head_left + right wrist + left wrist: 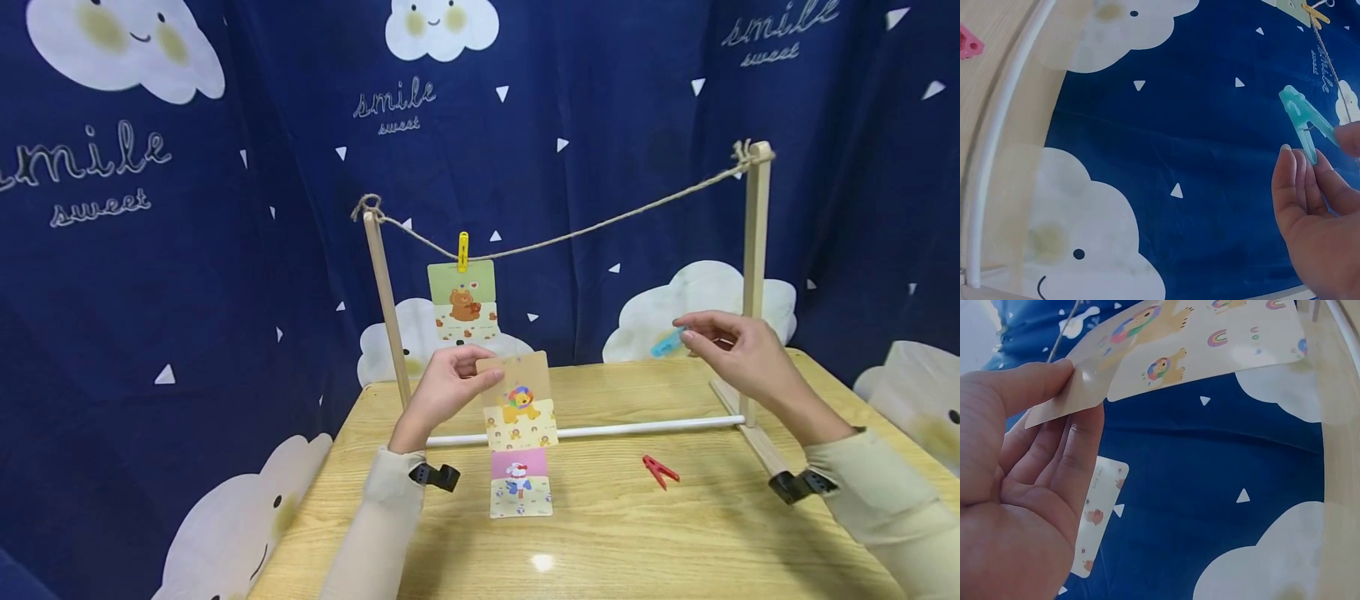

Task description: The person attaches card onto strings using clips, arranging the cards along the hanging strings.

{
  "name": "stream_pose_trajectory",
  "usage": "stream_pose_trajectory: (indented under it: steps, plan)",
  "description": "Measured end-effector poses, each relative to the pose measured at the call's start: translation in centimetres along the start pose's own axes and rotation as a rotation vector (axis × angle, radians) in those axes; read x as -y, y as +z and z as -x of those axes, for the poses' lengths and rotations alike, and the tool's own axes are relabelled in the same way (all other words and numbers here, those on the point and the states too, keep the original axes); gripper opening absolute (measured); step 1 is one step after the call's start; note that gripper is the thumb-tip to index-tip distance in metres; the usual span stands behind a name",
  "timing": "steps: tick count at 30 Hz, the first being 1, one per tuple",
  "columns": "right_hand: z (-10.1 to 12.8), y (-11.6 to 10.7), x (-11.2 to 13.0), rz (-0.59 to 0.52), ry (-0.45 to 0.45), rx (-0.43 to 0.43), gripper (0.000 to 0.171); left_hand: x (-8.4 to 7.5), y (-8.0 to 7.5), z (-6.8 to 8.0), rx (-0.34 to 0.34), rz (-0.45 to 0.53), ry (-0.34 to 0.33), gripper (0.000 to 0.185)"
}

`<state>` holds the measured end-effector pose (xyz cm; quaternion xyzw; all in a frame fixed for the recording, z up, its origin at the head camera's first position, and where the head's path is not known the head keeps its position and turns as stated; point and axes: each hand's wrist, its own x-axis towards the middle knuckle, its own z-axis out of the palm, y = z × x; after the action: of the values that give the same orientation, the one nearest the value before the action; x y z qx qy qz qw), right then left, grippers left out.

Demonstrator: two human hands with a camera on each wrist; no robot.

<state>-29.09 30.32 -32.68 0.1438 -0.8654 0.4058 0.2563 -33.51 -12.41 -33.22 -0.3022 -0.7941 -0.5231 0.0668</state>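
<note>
My left hand (pixel 442 392) pinches the top left corner of a lion card (pixel 517 402) between thumb and fingers, holding it upright above the table; the lion card (pixel 1172 344) also fills the top of the left wrist view. My right hand (pixel 731 350) pinches a light blue clothespin (pixel 666 342) at its tail, raised near the right post; the same clothespin (pixel 1305 122) shows in the right wrist view. A bear card (pixel 462 300) hangs from the twine line (pixel 600 225) under a yellow clothespin (pixel 462 251).
Another card (pixel 521 483) with a pink top lies flat on the wooden table (pixel 675 533). A red clothespin (pixel 660 471) lies to its right. Two wooden posts (pixel 756 275) and a white rod (pixel 637 428) form the rack. A blue cloud-print curtain (pixel 187 250) hangs behind.
</note>
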Motion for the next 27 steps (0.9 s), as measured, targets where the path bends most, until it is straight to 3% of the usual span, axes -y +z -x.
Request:
stream_pose_trajectory:
  steps: [6, 14, 27]
  plan:
    - [-0.6, -0.1, 1.2, -0.020, 0.008, -0.010, 0.027, -0.4, 0.3, -0.6, -0.016, 0.004, 0.026, 0.022]
    - [-1.8, -0.3, 2.9, -0.055, -0.056, -0.037, 0.024, -1.0, 0.8, -1.3, -0.018, -0.003, 0.054, 0.022]
    - [-3.7, -0.7, 5.5, -0.073, -0.076, -0.025, 0.024, -1.5, 1.3, -2.4, -0.072, -0.008, 0.056, 0.019]
